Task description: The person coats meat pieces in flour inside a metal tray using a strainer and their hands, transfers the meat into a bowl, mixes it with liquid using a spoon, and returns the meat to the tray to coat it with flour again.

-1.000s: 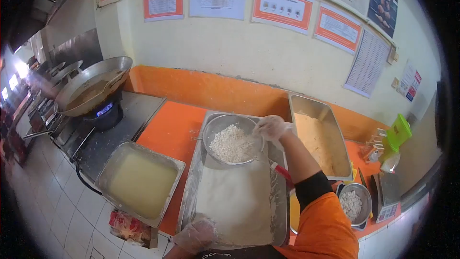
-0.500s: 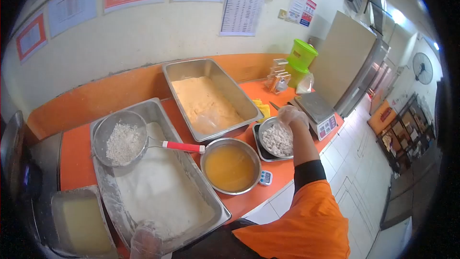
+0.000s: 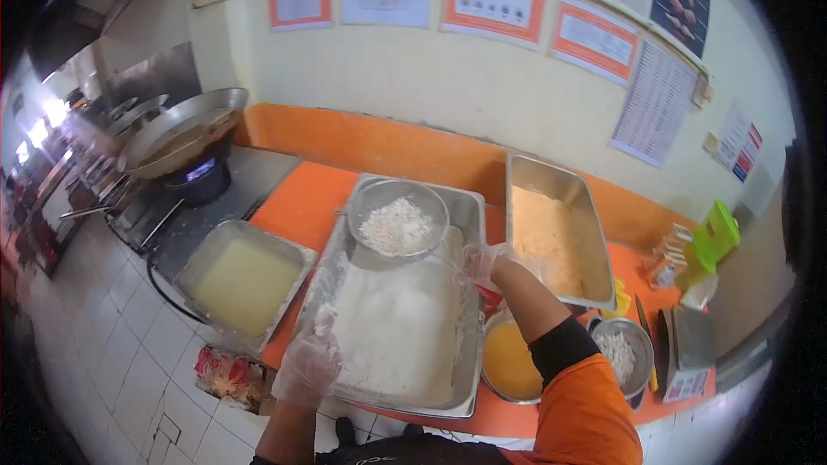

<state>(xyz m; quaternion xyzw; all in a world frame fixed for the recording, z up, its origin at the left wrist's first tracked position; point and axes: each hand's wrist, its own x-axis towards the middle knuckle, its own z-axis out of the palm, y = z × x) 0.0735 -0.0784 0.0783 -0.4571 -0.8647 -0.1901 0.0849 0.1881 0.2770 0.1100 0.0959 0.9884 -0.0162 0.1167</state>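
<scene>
A strainer (image 3: pixel 398 217) holding white pieces rests over the back left of a metal tray (image 3: pixel 472 353) of white powder. My right hand (image 3: pixel 482 264), in a clear glove, has its fingers curled at the strainer's handle; part of the red handle (image 3: pixel 489 298) shows below it. My left hand (image 3: pixel 310 366), also gloved, is closed at the tray's front left rim, its fingertips blurred by the plastic. Right of the tray is a bowl of orange-yellow liquid (image 3: pixel 510 363), and farther right a bowl of white pieces (image 3: pixel 618 353).
A pan of pale liquid (image 3: pixel 245 280) stands left. A deep pan of orange-tan powder (image 3: pixel 547 237) is behind right. Farther left, a wok (image 3: pixel 183 133) sits over a lit burner. A scale (image 3: pixel 687 362), a knife (image 3: pixel 644 323) and green containers (image 3: pixel 713 237) are at right.
The view swung right, then back left. My right hand went to the bowl of white pieces and is now at the strainer's handle. My left hand has moved up along the tray's rim.
</scene>
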